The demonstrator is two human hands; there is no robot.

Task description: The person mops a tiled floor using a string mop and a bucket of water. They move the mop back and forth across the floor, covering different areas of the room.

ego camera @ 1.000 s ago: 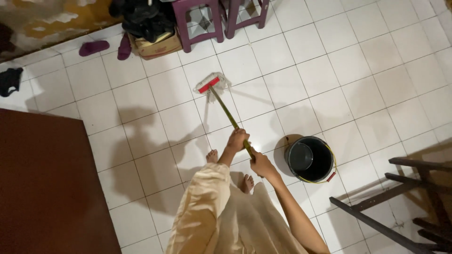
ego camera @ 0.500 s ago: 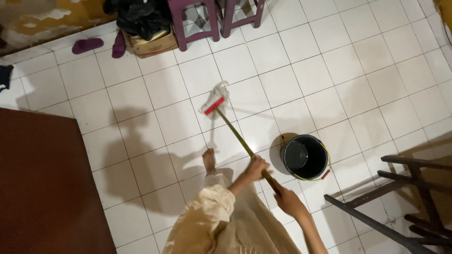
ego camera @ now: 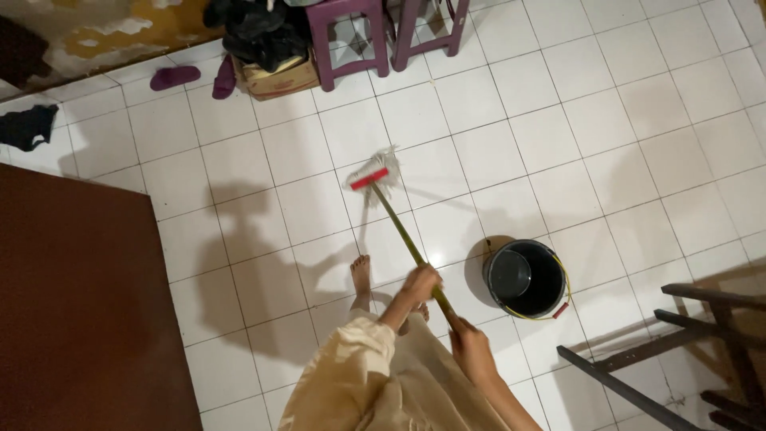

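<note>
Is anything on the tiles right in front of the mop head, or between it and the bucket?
Nothing visible. The mop head lies on bare white tiles, and both hands grip the handle. The black bucket stands apart to its right, with open floor between. The purple stools are farther off.

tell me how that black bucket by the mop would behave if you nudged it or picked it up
The black bucket stands upright on smooth white tiles, so a nudge would probably slide it rather than tip it. Its wide round body looks stable. Whether it holds water cannot be told; if it does, it would likely feel heavy and slosh. The thin yellow bail handle would probably swing loosely when lifted.
</note>
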